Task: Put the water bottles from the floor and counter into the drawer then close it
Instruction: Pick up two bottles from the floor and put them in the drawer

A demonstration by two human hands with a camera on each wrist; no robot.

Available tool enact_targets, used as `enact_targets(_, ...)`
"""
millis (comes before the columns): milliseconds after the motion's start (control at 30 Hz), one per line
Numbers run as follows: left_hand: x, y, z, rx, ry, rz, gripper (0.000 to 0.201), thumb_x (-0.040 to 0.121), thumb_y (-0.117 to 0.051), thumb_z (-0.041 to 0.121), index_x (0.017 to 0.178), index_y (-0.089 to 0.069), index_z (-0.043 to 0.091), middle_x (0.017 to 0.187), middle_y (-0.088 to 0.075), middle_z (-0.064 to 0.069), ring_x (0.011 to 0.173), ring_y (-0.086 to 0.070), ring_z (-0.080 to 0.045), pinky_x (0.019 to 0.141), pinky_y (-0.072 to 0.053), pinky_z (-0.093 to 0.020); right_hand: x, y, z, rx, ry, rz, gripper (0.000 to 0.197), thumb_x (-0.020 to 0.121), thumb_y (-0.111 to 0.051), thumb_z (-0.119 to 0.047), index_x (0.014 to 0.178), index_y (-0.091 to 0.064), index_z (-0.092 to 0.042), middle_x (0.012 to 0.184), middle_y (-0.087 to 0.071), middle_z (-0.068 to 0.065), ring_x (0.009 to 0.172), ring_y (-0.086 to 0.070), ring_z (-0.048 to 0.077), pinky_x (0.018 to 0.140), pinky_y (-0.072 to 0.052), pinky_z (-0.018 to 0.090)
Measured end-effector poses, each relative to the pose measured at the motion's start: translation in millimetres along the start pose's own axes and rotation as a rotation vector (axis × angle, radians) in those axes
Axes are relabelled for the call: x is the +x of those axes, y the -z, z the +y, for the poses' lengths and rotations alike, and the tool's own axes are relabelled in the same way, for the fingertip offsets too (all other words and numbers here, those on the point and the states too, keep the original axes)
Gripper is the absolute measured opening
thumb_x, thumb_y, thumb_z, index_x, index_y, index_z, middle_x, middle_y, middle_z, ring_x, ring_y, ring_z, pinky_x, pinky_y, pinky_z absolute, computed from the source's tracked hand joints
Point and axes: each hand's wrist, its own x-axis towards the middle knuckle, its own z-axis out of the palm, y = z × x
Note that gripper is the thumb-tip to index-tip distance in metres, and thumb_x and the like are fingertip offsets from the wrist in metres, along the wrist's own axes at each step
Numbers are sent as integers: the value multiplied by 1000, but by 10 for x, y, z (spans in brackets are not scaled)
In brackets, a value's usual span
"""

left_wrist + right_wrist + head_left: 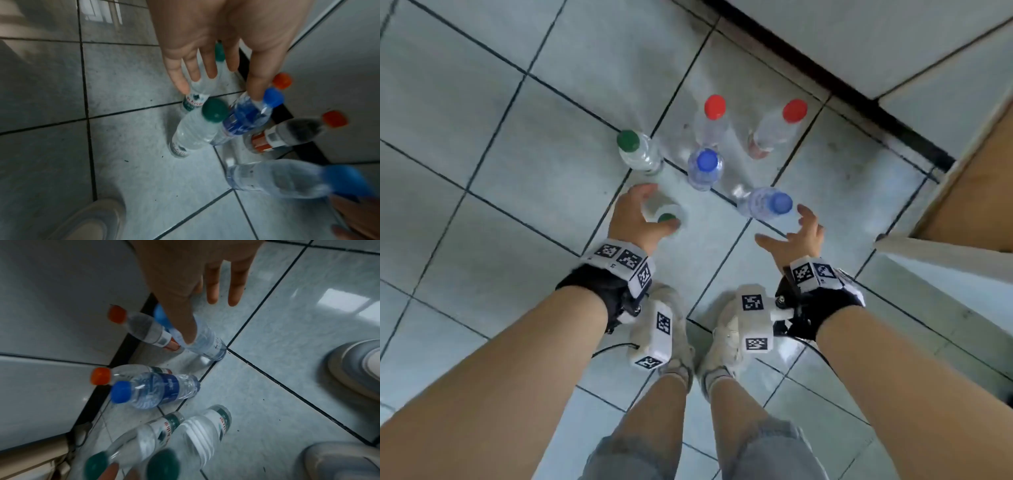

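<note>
A: Where are the bottles?
B: Six on the tiled floor (pixel 482 171), all upright, clustered just off the cabinet base (pixel 859 41). Two red-capped ones far: left (pixel 714 118), right (pixel 780 126). Far green-capped bottle (pixel 635 150) on the left, blue-capped bottle (pixel 703 168) mid-cluster.

A: Left hand?
B: Left hand (pixel 640 219) is over the near green-capped bottle (pixel 666 216), fingers and thumb spread either side of the cap. In the left wrist view the fingers are straight, not wrapped. Contact: can't tell, too blurred.

A: Right hand?
B: Right hand (pixel 792 236) is splayed wide, just near of the near blue-capped bottle (pixel 767 204). Thumb lies across the bottle in the right wrist view, probably in front of it rather than on it. Holding nothing.

A: Anything else?
B: Wood panel edge (pixel 972 192) at right. Pale shoes (pixel 702 346) just behind the hands.
</note>
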Motion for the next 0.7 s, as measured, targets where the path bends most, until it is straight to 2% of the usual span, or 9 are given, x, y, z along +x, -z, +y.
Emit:
enact_targets(100, 300, -207, -219, 104, -15, -30, 82, 65, -80, 11, 137, -41, 18, 141, -42, -4, 131, -38, -18, 97, -26, -16, 372, -205, 185, -21, 32, -53, 99, 65, -80, -14, 144, -20, -20, 149, -27, 12, 127, -45, 29, 103, -41, 43)
enact_targets(200, 465, -407, -360, 42, 27, -74, 81, 63, -80, 7, 132, -45, 30, 136, -47, 4, 121, -46, -13, 97, -31, -17, 739, -357, 315, 39, 52, -105, 106, 64, -82, -13, 145, -14, -18, 146, -35, 4, 130, -43, 21, 102, -38, 27)
enact_targets(267, 508, -482, -423, -7, -7, -47, 71, 63, -77, 5, 124, -52, 32, 126, -53, 8, 110, -48, -7, 93, -35, -14, 906, -413, 342, 79, 61, -108, 96, 66, -80, -10, 142, -22, -17, 130, -44, -5, 115, -48, 11, 89, -38, 12)
enact_targets(333, 522, -518, -495, -47, -46, 5, 56, 65, -72, 0, 112, -59, 29, 118, -57, 11, 107, -50, -4, 88, -37, -8, 1030, -469, 372, 120, 99, -77, 79, 67, -77, -1, 134, -36, -7, 114, -50, -1, 99, -50, 13, 70, -42, 2)
enact_targets(433, 472, -503, -506, -36, -77, 25, 36, 69, -60, -4, 90, -59, 25, 118, -61, 11, 104, -53, -6, 77, -33, 5, 1054, -514, 346, 96, 137, -59, 70, 65, -78, -6, 126, -43, -2, 110, -56, 5, 94, -54, 15, 77, -47, 14)
enact_targets(500, 373, -435, -451, -58, -46, 11, 35, 72, -58, -6, 94, -61, 21, 107, -62, 8, 94, -52, -8, 68, -34, 7, 931, -473, 318, 81, 119, -117, 66, 63, -79, -15, 120, -47, -6, 105, -54, 0, 88, -55, 5, 81, -43, 23)
enact_targets(567, 197, -312, -324, -103, 10, 4, 36, 73, -58, -5, 101, -62, 18, 89, -56, 8, 81, -50, -11, 72, -41, -2, 718, -350, 266, 78, 76, -138, 58, 63, -80, -19, 111, -48, -16, 101, -52, -4, 85, -53, 3, 77, -40, 21)
enact_targets(633, -59, -167, -176, -158, 41, -17, 33, 72, -58, -5, 88, -59, 24, 96, -59, 4, 83, -50, -13, 85, -47, -26, 410, -190, 205, 109, 60, -190, 60, 65, -80, -19, 117, -50, -17, 103, -52, -4, 89, -52, 10, 71, -40, 16)
enact_targets(700, -395, 17, 67, -176, 23, -46, 38, 71, -58, -7, 78, -49, 29, 105, -62, 5, 90, -52, -14, 90, -47, -38, 76, -4, 107, 187, 60, -217, 67, 65, -81, -17, 124, -50, -11, 103, -54, -4, 90, -52, 11, 61, -38, 10)
